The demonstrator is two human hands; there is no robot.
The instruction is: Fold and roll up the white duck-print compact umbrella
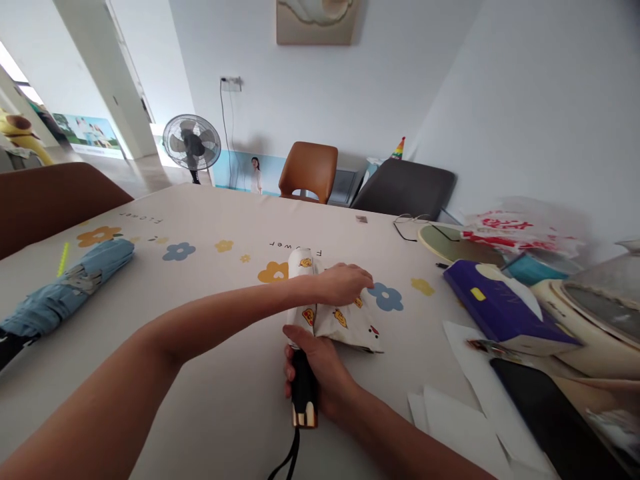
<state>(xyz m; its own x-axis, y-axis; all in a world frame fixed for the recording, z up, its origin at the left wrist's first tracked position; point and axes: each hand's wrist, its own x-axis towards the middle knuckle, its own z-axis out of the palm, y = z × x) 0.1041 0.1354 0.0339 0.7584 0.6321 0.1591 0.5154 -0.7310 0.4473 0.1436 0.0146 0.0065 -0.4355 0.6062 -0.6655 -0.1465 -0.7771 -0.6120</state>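
Observation:
A folding umbrella (pixel 301 263), white with small yellow and red cartoon prints, lies on the table with its black and gold handle nearest me. My right hand (pixel 325 370) is wrapped round the handle's upper part, the thumb resting on the white fabric. From the left, my left arm crosses over the umbrella. My left hand (pixel 345 283) is on the loose fabric flap spread to the right, fingers bent over it; its thumb is hidden. A black wrist strap hangs from the handle's end. At far left lies a blue umbrella (pixel 75 287), rolled up.
The table (pixel 210 400) has a flower-printed cover. Along its right side are a purple box (pixel 505 307), a black phone-like slab (pixel 555 413), white papers (pixel 460 427), glasses (pixel 415 223) and a red-and-white plastic bag (pixel 520 230). Chairs and a fan (pixel 193 143) stand beyond.

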